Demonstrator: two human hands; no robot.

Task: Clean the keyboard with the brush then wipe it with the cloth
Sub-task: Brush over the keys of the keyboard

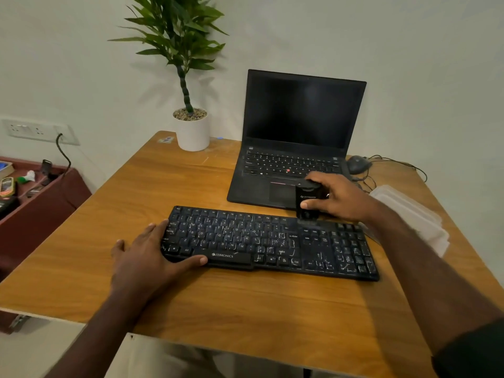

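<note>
**Right now: brush meeting the keyboard's far edge**

Broadly, a wooden tabletop (191, 304) is filling the view, sitting against a pale wall (409, 36) that is carrying a socket panel (38, 131). A potted plant (191, 115) and an open laptop (297, 137) with a dark screen are standing at the far side, a mouse (357, 164) trailing its cable beside the laptop. A black keyboard (270, 242) is lying across the middle. The left hand (147, 257) is resting flat on the keyboard's left end, fingers straight, thumb lying along the front edge. The right hand (335, 199) is gripping a small black brush (308, 201), its bristles touching the keyboard's far edge. Something pale, possibly a clear plastic box (411, 216), is lying partly hidden behind the right forearm. At the left, a red-brown shelf (43, 203) is holding clutter too small to identify.
</note>
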